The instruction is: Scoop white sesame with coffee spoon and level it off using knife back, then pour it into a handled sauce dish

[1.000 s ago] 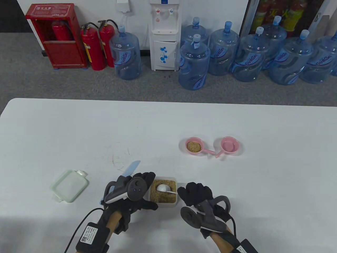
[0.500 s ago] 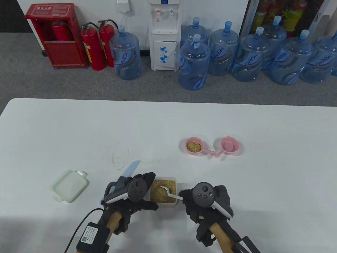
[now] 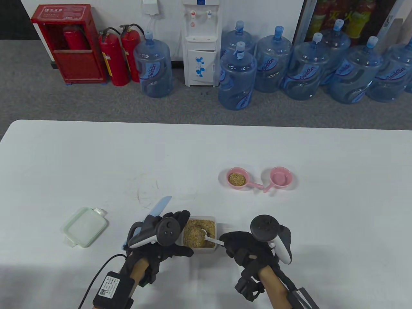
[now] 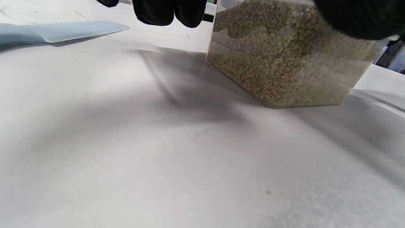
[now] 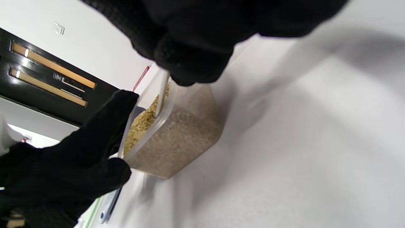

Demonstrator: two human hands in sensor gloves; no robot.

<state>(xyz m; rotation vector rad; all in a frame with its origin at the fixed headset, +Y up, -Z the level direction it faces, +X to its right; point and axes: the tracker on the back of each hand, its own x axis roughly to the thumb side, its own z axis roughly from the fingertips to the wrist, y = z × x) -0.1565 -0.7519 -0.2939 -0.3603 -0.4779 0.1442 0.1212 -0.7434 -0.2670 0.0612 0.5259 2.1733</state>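
A clear square container [image 3: 210, 225] of sesame stands near the table's front edge. My left hand [image 3: 180, 236] grips its left side, with fingers [image 4: 169, 11] on the far corner and thumb on the near one. My right hand [image 3: 229, 242] pinches the handle of a white coffee spoon [image 3: 213, 239], whose bowl is sunk in the sesame. The spoon handle [image 5: 162, 95] slants over the container's rim. A pale blue knife [image 3: 161, 206] lies on the table, partly under the left hand. Two pink handled sauce dishes sit further back: one [image 3: 237, 179] holds sesame, the other [image 3: 281, 177] is empty.
The container's pale green lid [image 3: 84, 230] lies to the left of the left hand. Beyond the table's far edge stand water bottles, a dispenser and fire extinguishers on the floor.
My right wrist has rolled over, so its tracker now faces up. The spoon bowl, which lay on top of the sesame, has dug into it. The left hand has stayed put.
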